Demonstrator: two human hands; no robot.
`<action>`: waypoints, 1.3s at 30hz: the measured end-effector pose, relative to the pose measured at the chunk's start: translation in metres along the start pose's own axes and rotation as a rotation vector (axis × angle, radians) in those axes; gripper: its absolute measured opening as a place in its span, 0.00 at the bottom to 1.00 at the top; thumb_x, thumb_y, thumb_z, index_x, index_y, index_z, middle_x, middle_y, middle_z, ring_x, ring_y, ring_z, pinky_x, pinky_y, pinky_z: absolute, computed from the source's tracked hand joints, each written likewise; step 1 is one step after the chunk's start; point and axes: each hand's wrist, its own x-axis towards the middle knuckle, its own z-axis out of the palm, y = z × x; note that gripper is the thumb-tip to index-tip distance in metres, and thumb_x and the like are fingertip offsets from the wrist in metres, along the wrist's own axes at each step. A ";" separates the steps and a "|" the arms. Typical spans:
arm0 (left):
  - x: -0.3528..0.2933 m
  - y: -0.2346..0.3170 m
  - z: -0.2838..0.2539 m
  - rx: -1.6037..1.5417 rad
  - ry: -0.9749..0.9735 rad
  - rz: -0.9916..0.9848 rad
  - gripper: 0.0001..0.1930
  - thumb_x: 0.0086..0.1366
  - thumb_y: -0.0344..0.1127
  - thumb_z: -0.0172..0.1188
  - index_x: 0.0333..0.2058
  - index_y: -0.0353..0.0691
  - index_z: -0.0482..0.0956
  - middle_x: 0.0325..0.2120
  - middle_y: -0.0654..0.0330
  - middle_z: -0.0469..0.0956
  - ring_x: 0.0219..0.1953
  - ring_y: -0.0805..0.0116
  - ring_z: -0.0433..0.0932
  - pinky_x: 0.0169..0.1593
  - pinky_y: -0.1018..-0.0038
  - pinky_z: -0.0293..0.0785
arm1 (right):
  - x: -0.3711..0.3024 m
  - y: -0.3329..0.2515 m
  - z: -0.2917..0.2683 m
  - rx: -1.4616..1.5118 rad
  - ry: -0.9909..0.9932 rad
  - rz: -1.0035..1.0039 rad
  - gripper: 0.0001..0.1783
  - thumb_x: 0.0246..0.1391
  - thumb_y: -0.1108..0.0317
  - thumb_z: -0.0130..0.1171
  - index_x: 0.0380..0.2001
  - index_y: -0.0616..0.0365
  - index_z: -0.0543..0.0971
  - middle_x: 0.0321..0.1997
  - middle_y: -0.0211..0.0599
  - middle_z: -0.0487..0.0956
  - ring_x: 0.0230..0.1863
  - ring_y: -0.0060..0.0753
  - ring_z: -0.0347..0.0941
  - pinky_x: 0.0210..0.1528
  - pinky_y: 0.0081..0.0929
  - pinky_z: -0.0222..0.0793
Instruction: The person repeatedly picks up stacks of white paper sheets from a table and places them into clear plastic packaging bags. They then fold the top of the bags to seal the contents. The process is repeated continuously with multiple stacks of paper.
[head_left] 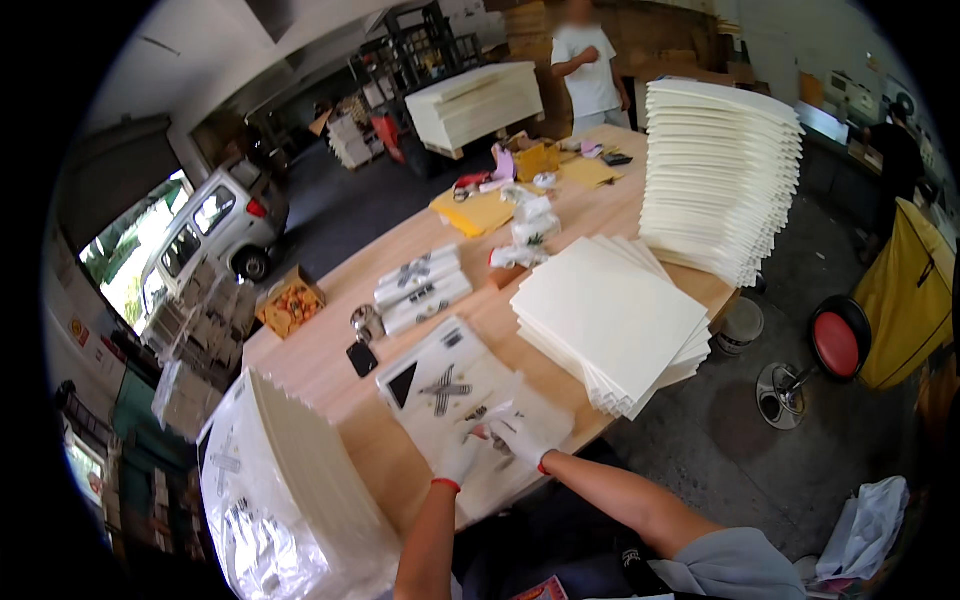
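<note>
White gloves with red cuffs cover both my hands. In front of me lies a flat stack of printed plastic bags [440, 372], clear to whitish with black marks. My left hand [460, 455] pinches the near part of the top plastic bag. Close beside it on the right, my right hand [524, 438] holds the same bag, its fingers closed on the film. Loose film bunches up around my right hand. A fanned pile of white boards [610, 305] lies just right of the bags. To the left stands a row of boards wrapped in clear plastic [265, 510].
A tall stack of white boards [715, 180] rises at the table's far right. Rolled bags [422, 285], a phone [362, 359] and yellow envelopes [472, 212] lie farther back. A person [590, 70] stands beyond the table. A red-seated stool [838, 338] stands at right.
</note>
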 end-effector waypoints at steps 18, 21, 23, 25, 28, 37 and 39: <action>-0.071 0.193 0.083 0.322 -0.152 0.649 0.21 0.45 0.22 0.58 0.41 0.45 0.78 0.21 0.55 0.75 0.24 0.53 0.75 0.29 0.63 0.72 | -0.014 0.017 0.000 -0.909 -0.034 -0.222 0.20 0.53 0.52 0.53 0.39 0.56 0.79 0.35 0.43 0.80 0.39 0.44 0.76 0.44 0.38 0.69; -0.097 0.195 0.091 0.289 -0.304 0.558 0.24 0.45 0.23 0.58 0.44 0.48 0.77 0.27 0.54 0.78 0.28 0.55 0.78 0.32 0.63 0.74 | -0.011 0.033 0.001 -0.956 -0.127 -0.246 0.18 0.52 0.54 0.54 0.39 0.55 0.79 0.34 0.44 0.80 0.39 0.46 0.76 0.44 0.38 0.69; -0.098 0.156 0.097 0.306 -0.212 0.511 0.23 0.47 0.23 0.57 0.45 0.46 0.77 0.27 0.53 0.78 0.28 0.54 0.78 0.31 0.63 0.74 | -0.016 0.039 -0.007 -0.967 -0.169 -0.251 0.17 0.51 0.55 0.54 0.39 0.55 0.79 0.33 0.44 0.80 0.38 0.46 0.75 0.44 0.38 0.69; -0.086 0.120 0.092 0.269 -0.105 0.427 0.20 0.52 0.23 0.57 0.45 0.43 0.76 0.27 0.52 0.78 0.27 0.56 0.79 0.31 0.65 0.74 | -0.021 0.041 -0.008 -0.853 -0.315 -0.278 0.16 0.50 0.57 0.54 0.38 0.55 0.79 0.33 0.44 0.80 0.38 0.47 0.75 0.44 0.38 0.69; -0.083 0.076 0.069 0.000 0.099 0.165 0.12 0.63 0.28 0.54 0.46 0.39 0.76 0.26 0.58 0.79 0.22 0.69 0.76 0.27 0.73 0.71 | -0.083 -0.025 -0.031 -0.963 -0.091 -0.325 0.13 0.49 0.61 0.56 0.38 0.53 0.80 0.30 0.43 0.79 0.38 0.49 0.75 0.43 0.37 0.70; -0.050 0.087 0.087 -0.292 -0.099 -0.134 0.13 0.68 0.32 0.50 0.49 0.38 0.73 0.38 0.65 0.79 0.25 0.83 0.67 0.28 0.85 0.66 | -0.139 -0.051 -0.204 -1.646 0.422 -0.502 0.22 0.45 0.55 0.59 0.44 0.50 0.74 0.43 0.33 0.73 0.46 0.36 0.69 0.47 0.32 0.66; -0.035 0.092 0.098 -0.296 -0.193 -0.101 0.16 0.67 0.33 0.52 0.52 0.38 0.71 0.42 0.64 0.78 0.26 0.82 0.69 0.31 0.82 0.68 | -0.135 -0.053 -0.223 -1.617 0.368 -0.682 0.18 0.48 0.57 0.57 0.42 0.50 0.75 0.40 0.32 0.75 0.41 0.35 0.71 0.44 0.30 0.68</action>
